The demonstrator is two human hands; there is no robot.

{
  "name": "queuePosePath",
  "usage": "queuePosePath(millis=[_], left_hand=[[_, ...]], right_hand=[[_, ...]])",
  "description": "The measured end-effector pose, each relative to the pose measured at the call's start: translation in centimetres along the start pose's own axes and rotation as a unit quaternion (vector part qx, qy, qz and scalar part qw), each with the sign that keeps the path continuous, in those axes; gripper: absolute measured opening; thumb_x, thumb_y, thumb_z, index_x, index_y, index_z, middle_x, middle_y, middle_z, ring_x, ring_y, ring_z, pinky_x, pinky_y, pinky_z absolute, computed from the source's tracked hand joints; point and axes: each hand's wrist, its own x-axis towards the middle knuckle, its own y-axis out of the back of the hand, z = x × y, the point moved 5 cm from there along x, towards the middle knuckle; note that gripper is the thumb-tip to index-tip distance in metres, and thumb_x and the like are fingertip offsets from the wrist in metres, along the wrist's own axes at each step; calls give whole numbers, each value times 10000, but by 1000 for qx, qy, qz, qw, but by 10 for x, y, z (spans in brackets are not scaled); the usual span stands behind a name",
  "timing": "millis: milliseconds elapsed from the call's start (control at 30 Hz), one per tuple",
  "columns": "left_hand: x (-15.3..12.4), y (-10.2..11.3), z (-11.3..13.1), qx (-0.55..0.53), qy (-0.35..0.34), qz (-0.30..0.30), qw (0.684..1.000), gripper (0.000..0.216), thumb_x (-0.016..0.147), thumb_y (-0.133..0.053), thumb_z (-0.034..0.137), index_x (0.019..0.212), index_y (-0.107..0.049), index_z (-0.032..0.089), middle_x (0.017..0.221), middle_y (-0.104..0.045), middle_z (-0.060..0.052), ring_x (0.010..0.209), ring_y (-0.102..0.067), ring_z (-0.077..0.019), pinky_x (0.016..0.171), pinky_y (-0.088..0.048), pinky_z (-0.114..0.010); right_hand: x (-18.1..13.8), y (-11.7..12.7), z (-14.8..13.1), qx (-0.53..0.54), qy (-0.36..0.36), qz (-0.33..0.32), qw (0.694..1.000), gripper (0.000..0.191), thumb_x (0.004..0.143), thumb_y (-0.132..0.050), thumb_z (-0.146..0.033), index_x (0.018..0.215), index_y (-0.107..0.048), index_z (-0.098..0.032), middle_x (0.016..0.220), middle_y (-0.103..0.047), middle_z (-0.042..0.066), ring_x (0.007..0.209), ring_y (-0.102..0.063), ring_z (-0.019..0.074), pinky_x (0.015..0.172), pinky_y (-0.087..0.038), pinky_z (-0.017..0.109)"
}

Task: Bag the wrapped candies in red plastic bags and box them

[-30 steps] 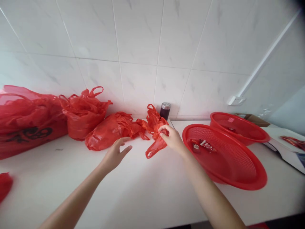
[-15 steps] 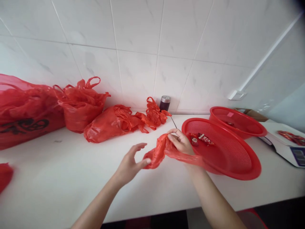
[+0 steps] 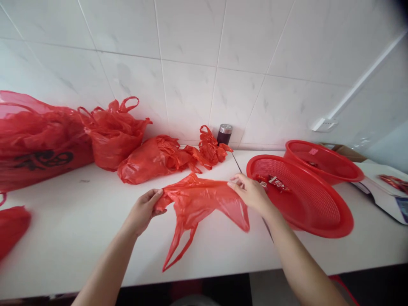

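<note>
A thin red plastic bag (image 3: 197, 204) hangs stretched between both my hands above the white counter (image 3: 79, 238). My left hand (image 3: 145, 208) pinches its left edge, and my right hand (image 3: 251, 193) pinches its right edge. One handle loop of the bag dangles down toward the counter's front edge. Just right of my right hand lies a red mesh basket (image 3: 318, 221) with a few small wrapped sweets (image 3: 274, 182) inside.
A pile of loose red bags (image 3: 165, 157) lies against the tiled wall, with fuller red bags (image 3: 111, 131) and a large printed one (image 3: 35, 140) to the left. A dark jar (image 3: 224, 134) stands behind. A second red basket (image 3: 325, 161) and a scale (image 3: 385, 191) sit far right.
My right hand pulled one bag from the pile toward me. My left hand took its other edge, and both hands spread it open.
</note>
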Motion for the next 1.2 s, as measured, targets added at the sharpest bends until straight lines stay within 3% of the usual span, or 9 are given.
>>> queuePosePath(millis=[100,200,300,433,600,867,967,1067,1200], left_hand=[[-1,0,-2,54,-35,99,993,437,805,-624,516,1093,-533,200,1036,-637,-71,875,-657,-200,865,-529,-420],[-26,-15,8,192,-216,242,926,381,867,-557,470,1168,-487,248,1292,-524,-113,1207,-524,-280,1014,-412,-489],[-52,-67,0,332,-354,198,852,249,874,-579,399,1067,-540,246,1332,-467,-134,1284,-442,-300,1050,-364,-493],[-39,-120,-37,484,-298,109,815,364,826,-640,335,1179,-587,261,1468,-360,-167,1313,-393,-386,1014,-349,-570],[13,-116,-47,521,-225,103,817,452,896,-502,309,1342,-532,241,1318,-551,-182,1155,-531,-360,929,-406,-515],[27,-44,-10,501,-231,122,825,457,745,-422,61,1095,-667,223,972,-638,-70,826,-630,-200,745,-447,-273],[11,-14,9,507,-221,113,826,487,678,-445,71,1082,-664,231,852,-638,-35,726,-611,-197,680,-444,-274],[-11,-7,23,480,-173,14,860,499,656,-480,107,1088,-670,268,758,-632,9,610,-575,-176,571,-433,-256],[-46,-31,33,303,-68,-203,929,303,750,-614,218,1037,-702,256,932,-695,-27,759,-635,-207,627,-488,-267]], right_hand=[[-9,-6,-32,-40,108,81,990,243,882,-601,-412,1057,-633,-247,1148,-636,78,1088,-574,233,941,-452,381],[-15,-36,-50,-99,182,34,978,234,852,-660,-398,1033,-665,-249,1367,-511,97,1292,-435,284,1076,-349,453],[-4,-70,-37,-173,163,-5,971,173,833,-692,-331,979,-697,-239,1538,-317,82,1417,-239,365,1129,-197,565],[15,-108,-6,-127,85,-77,985,350,819,-690,-233,1168,-658,-241,1464,-423,139,1337,-379,370,1073,-270,586],[11,-123,-10,-54,97,-101,989,433,894,-482,-84,1286,-582,-236,1167,-650,65,1075,-606,186,940,-462,321],[10,-67,3,-66,75,-90,991,385,806,-445,19,825,-741,-226,984,-600,33,786,-628,127,717,-474,227],[10,-35,16,-153,32,-52,986,427,786,-480,-7,1048,-731,-232,1083,-581,78,744,-630,160,662,-458,265],[9,-8,19,-186,19,-93,978,573,769,-547,-53,1283,-619,-294,1241,-547,82,802,-650,168,707,-473,269],[24,36,35,15,38,-193,980,481,858,-590,-311,1338,-561,-309,1253,-596,58,962,-651,183,815,-502,276]])
